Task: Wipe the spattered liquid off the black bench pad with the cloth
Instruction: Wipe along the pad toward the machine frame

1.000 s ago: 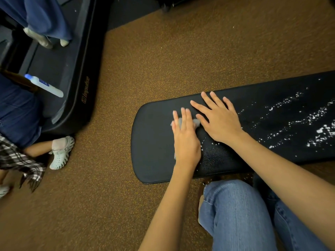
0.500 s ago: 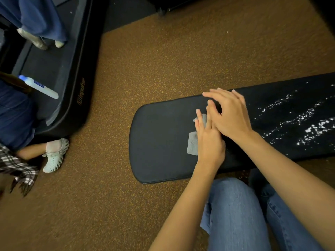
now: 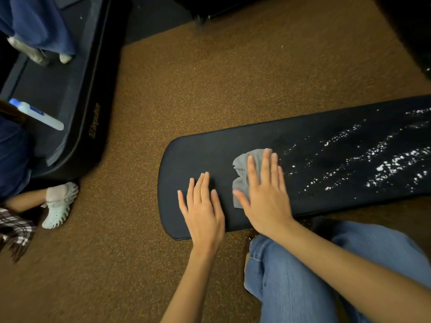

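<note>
A long black bench pad runs from the middle of the view to the right edge. White spattered liquid glistens across its right half. A small grey cloth lies crumpled on the pad's left half. My right hand lies flat on the cloth with fingers spread, pressing it onto the pad. My left hand rests flat on the bare pad just left of the cloth, fingers apart, holding nothing.
Brown speckled floor surrounds the pad. A black treadmill base stands at the upper left. Another person's foot in a pale clog is at the left, and a white bottle is above it. My jeans-clad knees are below the pad.
The cloth passed from under my left hand to under my right hand. My left hand slid left onto the bare pad, and my right hand moved down onto the cloth.
</note>
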A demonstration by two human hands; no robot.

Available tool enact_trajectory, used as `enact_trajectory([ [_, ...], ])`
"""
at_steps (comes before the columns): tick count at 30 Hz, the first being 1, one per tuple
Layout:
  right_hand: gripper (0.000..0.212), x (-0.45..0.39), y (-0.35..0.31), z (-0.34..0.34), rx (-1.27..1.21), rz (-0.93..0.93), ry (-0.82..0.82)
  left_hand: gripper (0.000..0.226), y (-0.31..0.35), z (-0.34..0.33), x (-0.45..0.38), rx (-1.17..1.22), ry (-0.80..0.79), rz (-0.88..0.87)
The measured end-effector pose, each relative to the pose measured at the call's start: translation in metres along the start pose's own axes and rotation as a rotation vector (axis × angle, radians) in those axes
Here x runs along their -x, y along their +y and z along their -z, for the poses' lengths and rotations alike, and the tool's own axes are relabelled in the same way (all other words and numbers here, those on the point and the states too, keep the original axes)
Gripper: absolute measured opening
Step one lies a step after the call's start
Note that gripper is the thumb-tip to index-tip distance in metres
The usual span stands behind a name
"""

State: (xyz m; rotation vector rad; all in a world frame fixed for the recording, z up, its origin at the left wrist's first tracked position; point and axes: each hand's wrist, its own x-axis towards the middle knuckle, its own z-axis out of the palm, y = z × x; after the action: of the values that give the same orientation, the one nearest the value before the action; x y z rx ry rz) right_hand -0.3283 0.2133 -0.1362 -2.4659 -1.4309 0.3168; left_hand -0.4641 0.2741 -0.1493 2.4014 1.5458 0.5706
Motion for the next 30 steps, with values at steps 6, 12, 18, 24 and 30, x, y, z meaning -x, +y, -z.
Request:
enact_trajectory([
  [6,0.059,-0.050,0.014,-0.005,0.129,0.167,0.046,0.047,0.000,-0.010,0.001,-0.095,0.060,-0.021],
  [12,0.058,-0.112,0.013,0.013,0.061,0.096,0.063,0.046,0.000,-0.010,0.003,-0.101,0.069,-0.006],
  [18,0.044,-0.063,0.011,0.009,-0.206,0.560,0.046,0.046,-0.001,-0.011,0.003,-0.105,0.081,0.002],
  [24,0.034,-0.119,0.052,0.023,-0.143,0.386,0.167,0.046,-0.001,-0.012,0.002,-0.070,0.080,-0.009],
  [30,0.025,-0.109,0.039,0.019,-0.303,0.338,0.225,0.046,0.001,-0.011,0.003,-0.053,0.092,0.002],
])
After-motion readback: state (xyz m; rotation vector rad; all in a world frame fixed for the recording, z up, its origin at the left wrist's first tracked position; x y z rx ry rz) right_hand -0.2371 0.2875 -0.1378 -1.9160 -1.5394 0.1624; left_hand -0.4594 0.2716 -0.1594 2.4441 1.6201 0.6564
